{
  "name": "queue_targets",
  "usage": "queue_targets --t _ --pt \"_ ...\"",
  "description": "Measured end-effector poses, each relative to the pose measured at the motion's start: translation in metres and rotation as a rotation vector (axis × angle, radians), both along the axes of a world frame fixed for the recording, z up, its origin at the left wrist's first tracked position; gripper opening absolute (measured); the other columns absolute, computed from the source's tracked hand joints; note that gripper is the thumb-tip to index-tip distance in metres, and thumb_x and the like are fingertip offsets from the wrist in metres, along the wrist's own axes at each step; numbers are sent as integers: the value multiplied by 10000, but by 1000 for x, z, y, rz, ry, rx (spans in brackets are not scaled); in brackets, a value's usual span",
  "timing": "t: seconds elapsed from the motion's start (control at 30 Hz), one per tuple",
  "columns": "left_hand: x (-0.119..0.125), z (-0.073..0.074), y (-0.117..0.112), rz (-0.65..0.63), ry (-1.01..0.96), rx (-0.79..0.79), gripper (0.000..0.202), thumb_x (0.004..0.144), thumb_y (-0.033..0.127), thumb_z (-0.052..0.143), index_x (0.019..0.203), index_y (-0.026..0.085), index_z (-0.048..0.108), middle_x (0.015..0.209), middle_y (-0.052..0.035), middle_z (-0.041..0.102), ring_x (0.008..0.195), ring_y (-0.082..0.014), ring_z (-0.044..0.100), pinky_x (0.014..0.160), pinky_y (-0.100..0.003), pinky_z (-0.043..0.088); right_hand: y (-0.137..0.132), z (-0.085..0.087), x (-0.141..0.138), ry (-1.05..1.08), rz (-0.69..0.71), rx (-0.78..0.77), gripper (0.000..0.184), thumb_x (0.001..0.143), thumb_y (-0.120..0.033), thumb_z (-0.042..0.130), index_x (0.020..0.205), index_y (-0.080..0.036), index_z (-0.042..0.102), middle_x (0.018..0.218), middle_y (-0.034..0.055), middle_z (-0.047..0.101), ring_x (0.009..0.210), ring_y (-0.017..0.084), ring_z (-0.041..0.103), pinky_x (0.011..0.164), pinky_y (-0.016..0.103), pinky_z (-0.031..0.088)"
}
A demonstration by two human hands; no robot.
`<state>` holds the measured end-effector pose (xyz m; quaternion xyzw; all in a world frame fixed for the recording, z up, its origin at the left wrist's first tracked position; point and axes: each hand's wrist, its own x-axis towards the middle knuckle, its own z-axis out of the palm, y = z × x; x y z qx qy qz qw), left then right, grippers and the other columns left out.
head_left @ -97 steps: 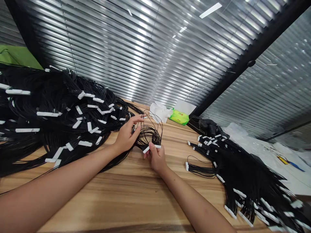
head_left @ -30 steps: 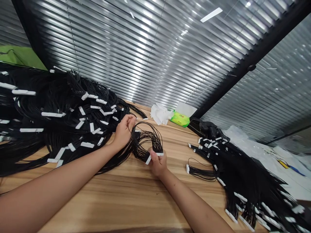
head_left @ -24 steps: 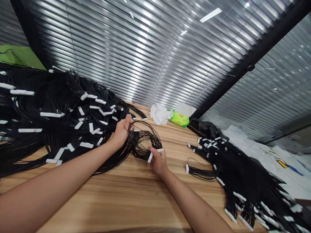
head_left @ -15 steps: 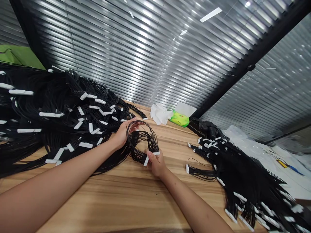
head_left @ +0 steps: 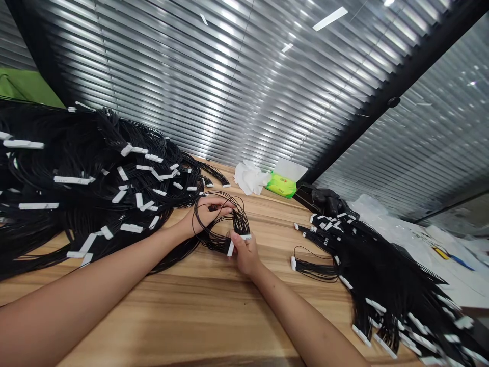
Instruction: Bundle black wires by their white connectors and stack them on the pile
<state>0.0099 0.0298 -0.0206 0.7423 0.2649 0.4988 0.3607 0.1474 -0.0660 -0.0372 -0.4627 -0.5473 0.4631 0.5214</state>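
Note:
A black wire harness (head_left: 241, 222) with white connectors is coiled into a loop between my hands, above the wooden table. My right hand (head_left: 246, 255) is closed on its connector end, the thumb pressed against a white connector (head_left: 231, 248). From the left, my left hand (head_left: 206, 214) reaches into the loop; its fingers point right and seem to pinch some of the wires. Several strands circle loosely around that hand. Part of the coil is hidden behind my fingers.
A large heap of black harnesses (head_left: 95, 168) lies at the left, another pile (head_left: 385, 275) at the right. One harness with a connector (head_left: 293, 263) juts out from the right pile. Crumpled tissue (head_left: 250, 177) and a green tissue pack (head_left: 281, 185) lie at the back near the slatted blind.
My left hand has moved right and slightly down, its fingers now inside the loop. The upper strands have spread and sunk lower. My right hand keeps its hold on the connector end.

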Motion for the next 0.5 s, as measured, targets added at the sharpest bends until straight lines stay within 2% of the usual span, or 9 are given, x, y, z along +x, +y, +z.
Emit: queue_targets --t 0.23,0.4,0.5 --pt "1 -3 3 98 11 10 198 793 352 647 802 175 736 819 -54 726 759 -173 632 707 -276 487 0 5 0 -8 -30 -16 491 746 -602 502 467 -205 430 389 -38 403 354 80 375 359 215 310" --pt "3 6 -9 -14 29 58 170 822 312 614 801 170 705 804 -40 707 775 -159 618 759 -276 474 0 4 -1 10 -26 -25 474 742 -587 509 476 -198 457 374 -38 415 345 80 370 362 218 303" --pt "4 10 -14 -84 17 35 163 825 300 603 788 167 691 806 -41 701 769 -152 617 767 -269 481 0 2 0 5 -23 -28 470 748 -584 507 484 -198 459 378 -35 430 349 81 378 368 219 305"
